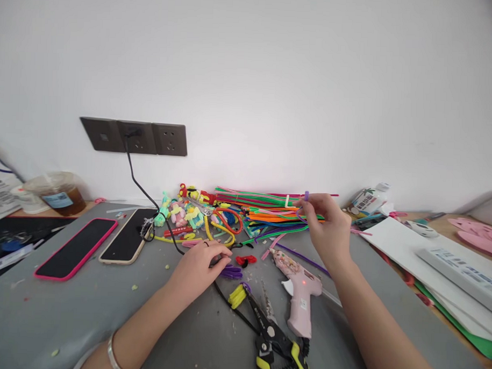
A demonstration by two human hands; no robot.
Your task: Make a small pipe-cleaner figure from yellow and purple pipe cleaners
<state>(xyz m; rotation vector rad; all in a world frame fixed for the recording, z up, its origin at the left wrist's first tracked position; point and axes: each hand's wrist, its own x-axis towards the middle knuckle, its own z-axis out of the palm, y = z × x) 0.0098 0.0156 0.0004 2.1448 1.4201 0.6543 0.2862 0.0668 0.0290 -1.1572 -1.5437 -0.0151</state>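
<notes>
My right hand (pixel 327 225) is raised over the pile of coloured pipe cleaners (pixel 269 212) and pinches a purple pipe cleaner (pixel 306 196) between fingertips. My left hand (pixel 200 266) rests on the grey table (pixel 64 318) with fingers curled, pressing down beside a small purple pipe-cleaner piece (pixel 231 271) and a red one (pixel 246 259). A pink glue gun (pixel 299 288) lies between my forearms, with black and yellow pliers (pixel 271 336) just in front of it.
Two phones (pixel 76 247) (pixel 129 235) lie at the left, below a wall socket (pixel 134 136) with a black cable. Small pipe-cleaner figures (pixel 180 209) sit by the wall. A drink cup (pixel 60 191) stands far left. White boards and a box (pixel 461 267) are at the right.
</notes>
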